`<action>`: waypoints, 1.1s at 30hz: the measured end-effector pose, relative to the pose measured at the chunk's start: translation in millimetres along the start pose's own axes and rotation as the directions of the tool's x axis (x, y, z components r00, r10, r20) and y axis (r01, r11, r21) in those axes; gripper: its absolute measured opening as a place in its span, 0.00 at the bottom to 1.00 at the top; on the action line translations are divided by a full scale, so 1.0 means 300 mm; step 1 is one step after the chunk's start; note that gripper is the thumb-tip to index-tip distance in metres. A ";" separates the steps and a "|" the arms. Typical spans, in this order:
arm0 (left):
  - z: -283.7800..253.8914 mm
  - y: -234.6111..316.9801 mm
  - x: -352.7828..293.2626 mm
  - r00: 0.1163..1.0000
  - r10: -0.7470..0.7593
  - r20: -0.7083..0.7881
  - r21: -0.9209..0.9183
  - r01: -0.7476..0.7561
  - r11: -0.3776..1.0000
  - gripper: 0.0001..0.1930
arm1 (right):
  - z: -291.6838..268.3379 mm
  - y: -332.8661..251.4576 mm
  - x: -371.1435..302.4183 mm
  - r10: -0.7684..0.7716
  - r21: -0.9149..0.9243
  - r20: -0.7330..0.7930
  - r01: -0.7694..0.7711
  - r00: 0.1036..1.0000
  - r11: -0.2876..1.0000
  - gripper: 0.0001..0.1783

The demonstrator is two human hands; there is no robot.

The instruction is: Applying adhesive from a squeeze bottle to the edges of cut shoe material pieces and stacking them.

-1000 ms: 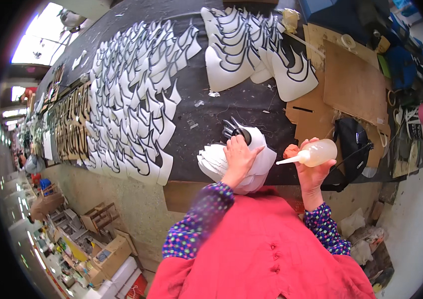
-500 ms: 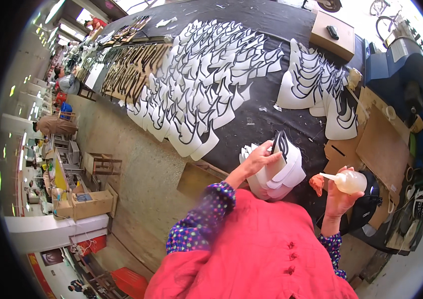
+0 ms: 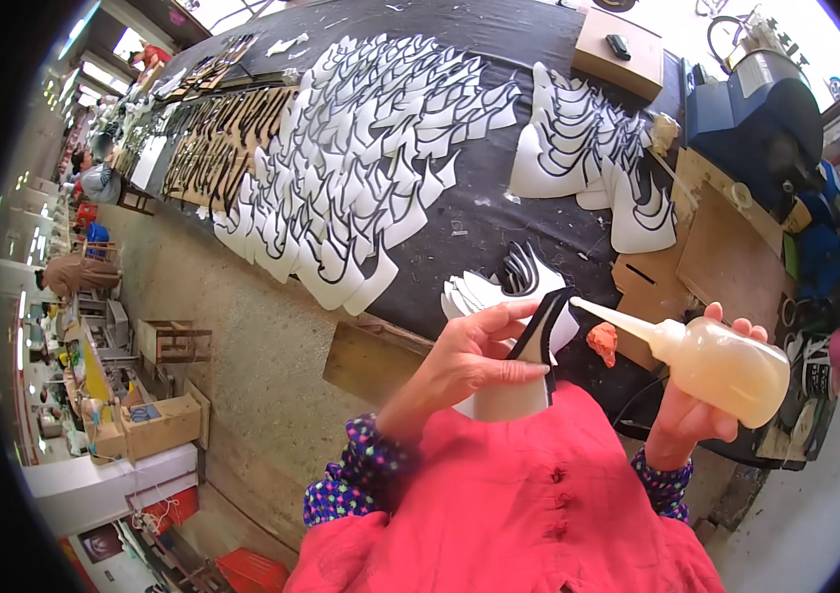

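My left hand [image 3: 469, 356] pinches one white shoe-upper-like piece [image 3: 504, 398] with a black-edged band, lifted in front of my red apron. A squeeze bottle [image 3: 731, 371] of pale yellowish liquid lies in my right hand [image 3: 682, 420], tilted so its long nozzle points left. The nozzle tip is at the top of the black edge; whether it touches I cannot tell. Just behind my left hand, a stack of similar white pieces [image 3: 472, 295] with black curved edges rests on the table. An orange crumpled lump [image 3: 603, 343] lies below the nozzle.
Many white, black-edged pieces [image 3: 360, 148] spread over the dark table [image 3: 479, 232]; a smaller group [image 3: 553, 163] lies to the right. Beyond stand a cardboard box [image 3: 618, 54] and a blue machine [image 3: 751, 124]. Cardboard sheets [image 3: 736, 232] lie at right. Other people sit far left.
My left hand has lifted a piece from the stack toward me. My right hand has brought the bottle up and closer, its nozzle now at the piece's black edge. The view has shifted slightly.
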State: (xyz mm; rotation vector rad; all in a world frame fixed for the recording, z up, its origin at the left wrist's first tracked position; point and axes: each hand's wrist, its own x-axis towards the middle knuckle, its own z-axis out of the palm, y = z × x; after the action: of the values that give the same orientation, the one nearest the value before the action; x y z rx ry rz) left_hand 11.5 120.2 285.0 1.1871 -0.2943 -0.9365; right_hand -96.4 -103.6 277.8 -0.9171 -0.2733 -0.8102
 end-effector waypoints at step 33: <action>0.035 0.003 0.055 0.994 -0.112 -0.005 -0.074 0.111 0.991 0.32 | -0.062 -0.003 -0.041 -0.048 -0.279 -0.007 0.044 0.999 0.959 0.54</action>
State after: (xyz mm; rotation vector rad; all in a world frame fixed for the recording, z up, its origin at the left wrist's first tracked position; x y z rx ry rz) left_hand 15.2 100.9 285.6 1.1488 -0.1857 -1.0301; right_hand -107.6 -112.5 260.7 -1.1727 -0.1702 -0.9127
